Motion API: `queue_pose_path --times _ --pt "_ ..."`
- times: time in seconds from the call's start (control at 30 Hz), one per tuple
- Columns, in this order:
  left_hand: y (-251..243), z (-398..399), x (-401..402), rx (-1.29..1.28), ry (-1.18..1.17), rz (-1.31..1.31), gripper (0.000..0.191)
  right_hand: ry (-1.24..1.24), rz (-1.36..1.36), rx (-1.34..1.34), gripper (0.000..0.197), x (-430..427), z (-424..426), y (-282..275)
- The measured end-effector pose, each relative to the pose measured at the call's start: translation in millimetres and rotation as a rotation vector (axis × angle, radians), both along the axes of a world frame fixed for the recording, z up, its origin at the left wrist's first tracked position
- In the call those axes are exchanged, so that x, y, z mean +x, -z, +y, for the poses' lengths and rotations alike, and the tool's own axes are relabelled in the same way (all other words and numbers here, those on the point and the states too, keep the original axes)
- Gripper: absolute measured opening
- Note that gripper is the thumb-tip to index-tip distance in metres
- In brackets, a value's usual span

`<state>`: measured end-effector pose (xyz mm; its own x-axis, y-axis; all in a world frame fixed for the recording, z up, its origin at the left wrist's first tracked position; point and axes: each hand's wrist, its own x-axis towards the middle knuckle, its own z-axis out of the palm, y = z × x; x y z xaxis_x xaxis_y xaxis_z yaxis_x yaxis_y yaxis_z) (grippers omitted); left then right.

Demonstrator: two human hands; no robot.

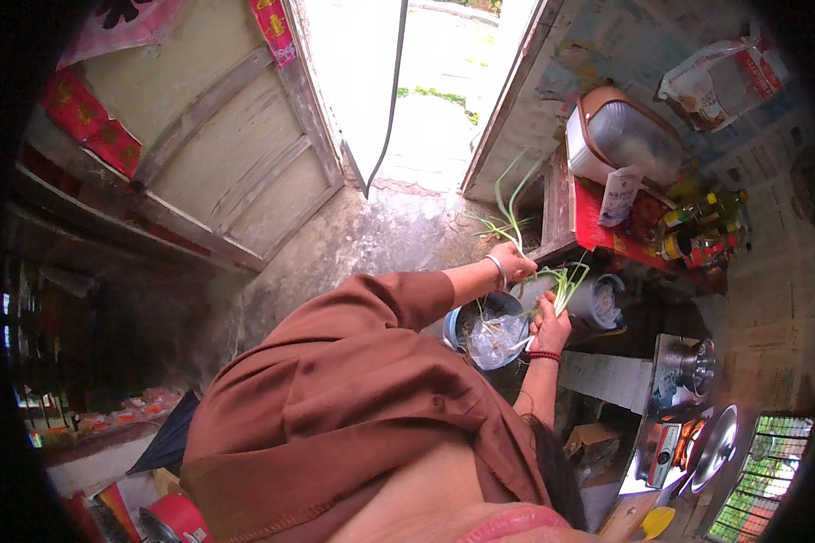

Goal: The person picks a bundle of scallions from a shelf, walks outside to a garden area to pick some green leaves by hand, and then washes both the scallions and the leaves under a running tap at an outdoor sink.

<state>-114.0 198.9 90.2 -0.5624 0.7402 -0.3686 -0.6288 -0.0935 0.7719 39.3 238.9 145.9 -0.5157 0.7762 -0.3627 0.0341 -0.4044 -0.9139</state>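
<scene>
My left hand, with a silver bangle at its wrist, pinches green scallion stalks whose leaves spread up and away from me. In my right hand, which wears a red bead bracelet, is a bunch of scallions, its white ends hanging below the fist. The hands are close together but apart. Just beneath them stands a blue-rimmed bucket with a clear plastic bag and some dry plant scraps inside. Part of the bucket is hidden by my sleeve.
A second pail with plastic in it stands to the right. A red-covered table bears several bottles and a lidded bin. At lower right is a gas stove beside a pan lid. A doorway opens ahead.
</scene>
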Motion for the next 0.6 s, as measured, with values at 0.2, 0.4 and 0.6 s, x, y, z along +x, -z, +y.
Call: queue_pose_path --times 0.2,0.4,0.6 --pt "-36.1 -12.7 -6.3 -0.113 0.167 -0.184 0.014 0.211 -0.067 -0.069 0.023 16.2 4.9 9.2" --pt "-13.1 -3.8 4.7 -0.175 0.450 -0.171 0.013 0.021 0.014 -0.076 0.023 4.7 -9.5 3.0" --pt "-22.9 -9.9 12.5 -0.277 0.453 0.048 0.020 -0.152 0.023 -0.013 0.020 -2.7 -20.1 -2.1"
